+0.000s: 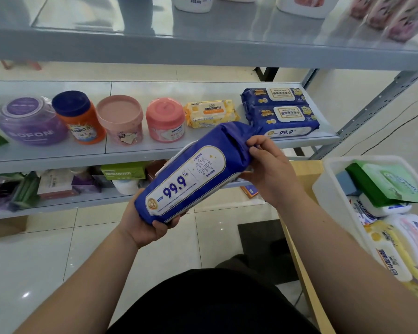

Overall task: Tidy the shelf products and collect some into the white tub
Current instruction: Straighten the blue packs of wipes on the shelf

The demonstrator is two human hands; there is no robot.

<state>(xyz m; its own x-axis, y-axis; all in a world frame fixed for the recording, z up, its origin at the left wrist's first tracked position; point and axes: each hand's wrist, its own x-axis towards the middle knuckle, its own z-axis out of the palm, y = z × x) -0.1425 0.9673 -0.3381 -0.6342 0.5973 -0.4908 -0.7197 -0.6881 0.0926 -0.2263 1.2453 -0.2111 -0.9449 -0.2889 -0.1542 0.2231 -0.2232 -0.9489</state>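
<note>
On the middle shelf [58,153], from the left:

- a purple jar [32,121]
- an orange jar with a dark blue lid [79,116], just beside the purple one
- a pale pink tub [121,119]
- a brighter pink jar [165,119]
- a yellow wipes pack [211,113], lying flat
- two shelved blue packs [282,116] together at the right end, labels up

In front of that shelf, in the air above the tiled floor, is one held wipes pack [191,174]. It is blue with a white "99.9%" panel facing up and slants from low at the left to high at the right.

The left hand [145,222] cups the low end from beneath, with the thumb curled up over the near edge. The right hand [268,169] grips the high end, with fingers and thumb closed round the gathered blue fold. The pack spans the gap between the two hands, each taking one end, and its middle is unsupported.

At the far right, on a wooden surface, stands the white tub [333,189], well apart from the held pack. Inside it are a green pack [386,184], tilted on top, a yellow pack [393,256] and other white packets.
</note>
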